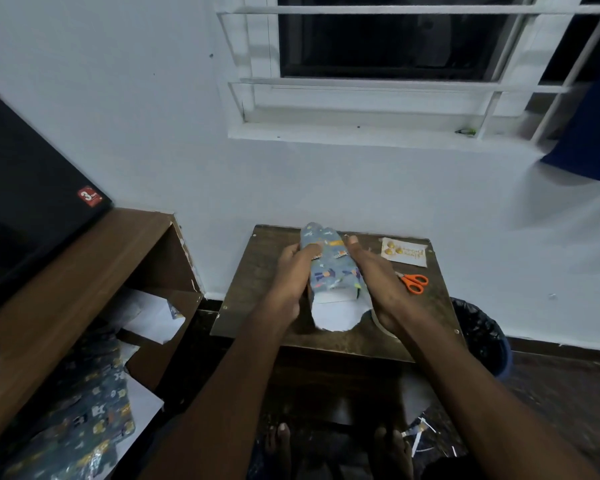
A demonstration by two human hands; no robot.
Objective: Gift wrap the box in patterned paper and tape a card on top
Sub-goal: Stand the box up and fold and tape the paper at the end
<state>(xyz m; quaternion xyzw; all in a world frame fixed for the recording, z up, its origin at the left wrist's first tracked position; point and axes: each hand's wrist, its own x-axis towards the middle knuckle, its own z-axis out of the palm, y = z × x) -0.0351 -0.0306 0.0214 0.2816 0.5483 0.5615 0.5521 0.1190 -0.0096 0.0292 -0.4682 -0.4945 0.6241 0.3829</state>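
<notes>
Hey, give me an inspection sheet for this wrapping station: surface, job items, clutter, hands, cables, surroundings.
Surface: small dark wooden table, worn top.
Job's things: box wrapped round in blue patterned paper, near end open with a white flap; card at the far right; orange scissors beside it.
Clutter: loose wrapping paper on the floor at left; paper scraps by the feet.
Hands: left hand and right hand press flat against the box's sides.
Cables: nothing seen.
Surroundings: white wall, barred window, brown shelf unit left, lined bin right.
</notes>
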